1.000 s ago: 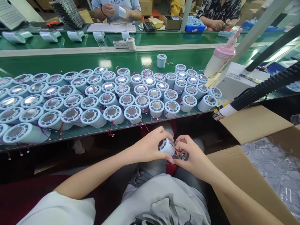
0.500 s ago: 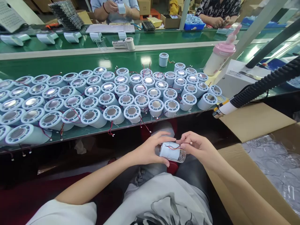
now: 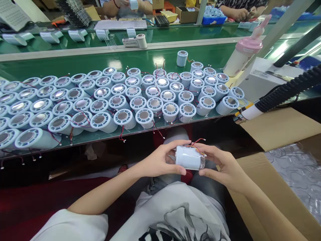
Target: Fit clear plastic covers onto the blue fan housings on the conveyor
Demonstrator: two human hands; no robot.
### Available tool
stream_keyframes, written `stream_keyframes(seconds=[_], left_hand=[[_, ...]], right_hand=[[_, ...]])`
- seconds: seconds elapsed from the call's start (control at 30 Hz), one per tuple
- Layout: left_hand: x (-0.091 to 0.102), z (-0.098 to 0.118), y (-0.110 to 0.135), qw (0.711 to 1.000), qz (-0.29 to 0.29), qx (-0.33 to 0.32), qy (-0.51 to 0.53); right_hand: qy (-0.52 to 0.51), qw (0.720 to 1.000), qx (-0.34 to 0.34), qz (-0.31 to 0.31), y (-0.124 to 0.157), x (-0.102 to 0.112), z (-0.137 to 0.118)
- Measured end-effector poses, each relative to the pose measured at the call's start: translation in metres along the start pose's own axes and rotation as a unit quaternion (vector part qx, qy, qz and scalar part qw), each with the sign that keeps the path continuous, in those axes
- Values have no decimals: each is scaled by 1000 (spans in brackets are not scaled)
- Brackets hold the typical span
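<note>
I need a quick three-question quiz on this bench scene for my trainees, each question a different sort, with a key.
1. True or false: the blue cylinder above the lap is held between the left hand and the right hand.
2. What colour is the lid of the bottle? A) green B) pink C) black
3. Fill in: the open cardboard box is on the person's ____ side.

Key: 1. True; 2. B; 3. right

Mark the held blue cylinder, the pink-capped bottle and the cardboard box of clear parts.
Held blue cylinder [image 3: 188,158], head view: middle of its side.
Pink-capped bottle [image 3: 235,61], head view: white body.
Cardboard box [image 3: 263,174], head view: bare left flap.
</note>
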State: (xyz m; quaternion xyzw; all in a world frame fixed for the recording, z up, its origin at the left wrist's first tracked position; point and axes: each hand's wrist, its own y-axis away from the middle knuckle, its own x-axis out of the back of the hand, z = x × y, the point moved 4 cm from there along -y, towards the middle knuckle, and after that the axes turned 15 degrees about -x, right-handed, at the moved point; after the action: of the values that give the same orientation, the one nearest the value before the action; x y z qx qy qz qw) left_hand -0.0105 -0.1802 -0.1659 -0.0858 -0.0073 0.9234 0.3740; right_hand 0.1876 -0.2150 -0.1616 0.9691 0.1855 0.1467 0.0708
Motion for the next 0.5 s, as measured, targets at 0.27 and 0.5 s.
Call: stream_keyframes(seconds=[0.27, 0.5], left_hand=[[-1, 14, 4, 995, -31, -58, -71], [0, 20, 4, 988, -38, -67, -133]], right_hand=[[-116, 989, -66, -58, 1, -3, -8], [-216, 963, -135, -84, 3, -7, -7]])
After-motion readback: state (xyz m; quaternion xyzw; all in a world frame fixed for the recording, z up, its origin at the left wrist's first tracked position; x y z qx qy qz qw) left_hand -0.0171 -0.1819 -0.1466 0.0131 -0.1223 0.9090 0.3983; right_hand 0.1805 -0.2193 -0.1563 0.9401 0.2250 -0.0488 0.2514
